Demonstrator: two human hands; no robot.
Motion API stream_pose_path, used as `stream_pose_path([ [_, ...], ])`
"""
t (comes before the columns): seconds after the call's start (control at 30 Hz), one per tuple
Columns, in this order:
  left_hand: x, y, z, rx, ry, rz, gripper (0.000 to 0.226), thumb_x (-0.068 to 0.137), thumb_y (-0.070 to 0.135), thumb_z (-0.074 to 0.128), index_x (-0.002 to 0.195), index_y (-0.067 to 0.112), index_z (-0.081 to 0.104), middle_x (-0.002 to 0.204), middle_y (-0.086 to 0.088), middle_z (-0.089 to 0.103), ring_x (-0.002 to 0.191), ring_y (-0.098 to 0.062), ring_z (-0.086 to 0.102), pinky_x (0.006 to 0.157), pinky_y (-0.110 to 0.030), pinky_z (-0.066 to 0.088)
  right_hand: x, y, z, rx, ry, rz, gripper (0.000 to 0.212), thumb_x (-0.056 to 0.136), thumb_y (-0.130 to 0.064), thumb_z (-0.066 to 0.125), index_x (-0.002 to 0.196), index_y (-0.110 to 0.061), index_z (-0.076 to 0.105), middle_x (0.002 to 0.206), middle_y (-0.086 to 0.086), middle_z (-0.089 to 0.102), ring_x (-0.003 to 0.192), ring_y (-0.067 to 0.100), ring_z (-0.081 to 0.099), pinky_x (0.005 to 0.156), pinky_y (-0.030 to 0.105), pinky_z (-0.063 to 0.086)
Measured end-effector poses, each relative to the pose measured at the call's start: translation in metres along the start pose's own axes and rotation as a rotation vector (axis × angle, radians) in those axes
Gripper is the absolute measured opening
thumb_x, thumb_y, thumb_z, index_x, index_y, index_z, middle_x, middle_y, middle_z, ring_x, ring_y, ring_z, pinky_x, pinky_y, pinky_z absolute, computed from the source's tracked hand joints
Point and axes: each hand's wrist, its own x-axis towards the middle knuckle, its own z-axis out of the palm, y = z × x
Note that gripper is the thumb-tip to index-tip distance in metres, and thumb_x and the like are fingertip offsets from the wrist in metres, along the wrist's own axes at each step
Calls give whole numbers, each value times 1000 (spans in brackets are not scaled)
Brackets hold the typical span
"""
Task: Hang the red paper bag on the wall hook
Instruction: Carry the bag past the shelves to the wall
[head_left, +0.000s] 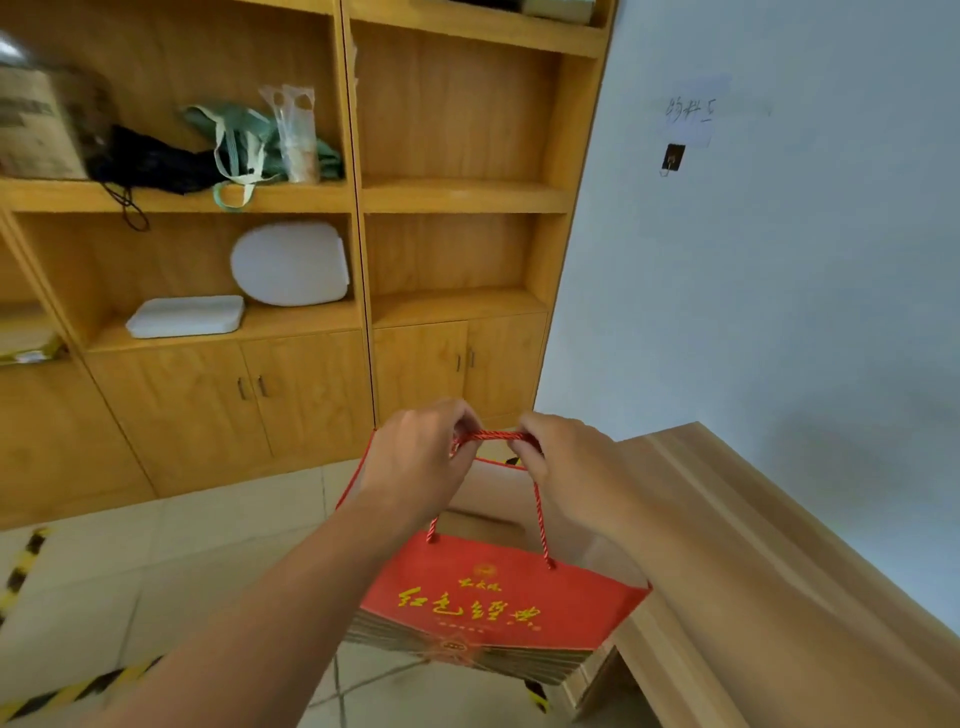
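The red paper bag (498, 597) with gold lettering hangs in the air in front of me, above the floor and beside a wooden table. My left hand (415, 457) and my right hand (566, 467) both pinch its red rope handles (493, 435), pulling a short stretch of cord taut between them. The bag's mouth is open, showing its brown inside. The small dark wall hook (673, 157) is mounted high on the pale wall at the upper right, under a taped paper note (693, 111). The hook is far above and to the right of the bag.
A wooden table (779, 571) runs along the wall at the right. Wooden shelving (358, 197) with cupboards fills the left and middle, holding bags, a cardboard box and white lids. Yellow-black tape (78, 691) marks the tiled floor.
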Motion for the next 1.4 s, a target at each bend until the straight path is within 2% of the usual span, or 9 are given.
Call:
stream_pose_path([
  [0.17,39,-20,-3,25,40,-33,4,92,29,72,95,30,69,91,11,76,86,-11,72,66,-32,57,50,-2,-3,-44,30,-77,23,105,-28,51,84,-19,51,72,-2,53,64,20,54,50,28,34],
  [0.3,74,-35,-3,30,70,-57,4,93,27,71,97,28,70,93,11,75,87,-11,71,67,-32,57,93,0,-1,-33,64,-106,21,106,-25,51,86,-19,52,73,-1,53,64,17,53,54,26,36],
  [0.43,109,-61,3,6,84,-62,5,93,25,71,97,27,70,94,12,73,89,-7,68,65,-19,49,139,1,8,3,107,-100,22,106,-24,49,84,-20,50,66,-7,44,55,8,42,48,23,27],
  [0.53,140,-89,10,-12,84,-67,4,94,28,70,98,28,70,94,13,72,89,-4,67,63,-12,43,181,1,17,-17,141,-137,19,106,-26,49,93,-17,59,75,-2,56,62,14,50,48,22,30],
  [0.8,230,-181,28,-81,65,-62,3,94,27,70,98,27,69,90,13,71,86,-4,68,71,-30,60,310,-6,53,-52,130,-178,19,106,-28,50,93,-18,60,79,-1,62,67,15,56,52,24,37],
  [1.0,310,-244,41,-75,46,-58,6,93,28,71,98,29,69,89,14,71,84,-3,67,71,-32,61,409,-10,75,-6,139,-148,19,106,-29,52,92,-19,60,78,-4,55,67,14,52,51,20,29],
  [1.1,352,-272,47,-58,45,-69,7,92,28,72,97,30,68,89,14,71,84,-4,67,69,-32,61,460,-8,87,12,144,-148,19,105,-29,52,91,-19,58,78,-4,55,69,15,53,52,23,32],
  [1.23,411,-309,63,-19,58,-88,5,92,29,71,95,31,68,88,13,70,83,-4,67,64,-23,53,532,5,101,4,153,-178,20,104,-30,53,91,-18,60,81,-3,59,74,19,56,58,33,40],
  [1.4,489,-346,91,45,61,-101,7,93,30,71,99,31,67,90,15,70,83,-2,66,65,-19,53,628,30,115,12,146,-236,21,104,-31,53,87,-20,57,82,-4,59,74,20,56,54,31,34],
])
